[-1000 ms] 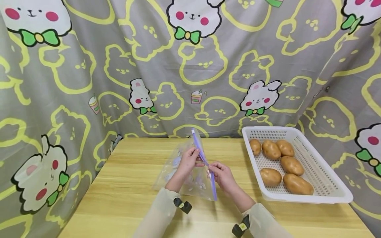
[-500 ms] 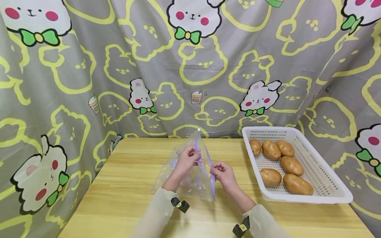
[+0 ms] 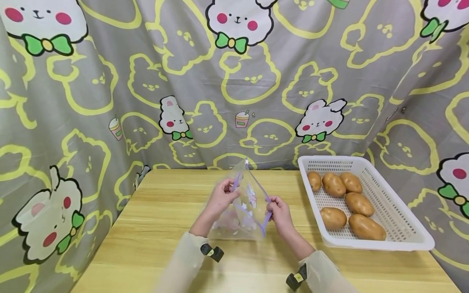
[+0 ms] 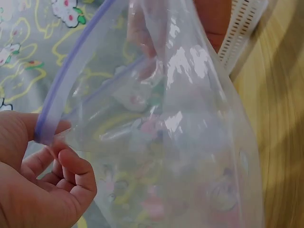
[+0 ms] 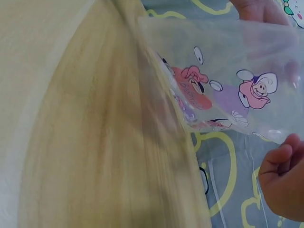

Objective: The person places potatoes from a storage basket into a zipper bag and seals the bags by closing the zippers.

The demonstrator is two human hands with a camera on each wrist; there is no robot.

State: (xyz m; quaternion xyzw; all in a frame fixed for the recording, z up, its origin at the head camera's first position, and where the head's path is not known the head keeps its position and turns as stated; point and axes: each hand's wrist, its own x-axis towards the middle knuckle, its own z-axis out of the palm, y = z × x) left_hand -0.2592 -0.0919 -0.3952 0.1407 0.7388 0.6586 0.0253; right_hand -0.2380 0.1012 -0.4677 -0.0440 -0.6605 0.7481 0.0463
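The clear zip bag (image 3: 243,207) was held upright above the near middle of the wooden table (image 3: 157,219), its lower edge close to the tabletop; contact could not be confirmed. Its mouth, edged by a purple zip strip (image 3: 261,191), stood parted into a wedge, the far corner still joined. Small cartoon prints showed on the film.

The left hand (image 3: 219,199) pinched the left lip of the strip between thumb and curled fingers (image 4: 71,164), as the left wrist view confirmed. The right hand (image 3: 280,211) pinched the right lip; its fingers (image 5: 280,161) were curled, though the exact contact was not visible in the right wrist view.

Judgement on handling: the bag appeared empty, very light and limp, with glossy film likely to slip and collapse if taken by the wall. The zip strip was the stiffest part and the sound place to take hold, one lip per hand. The film was thin and could tear or stretch under a sharp pull.

To the right stood a white perforated basket (image 3: 403,228) holding six potatoes (image 3: 366,226), apart from the bag. A grey curtain (image 3: 110,81) printed with rabbits enclosed the far and side edges.
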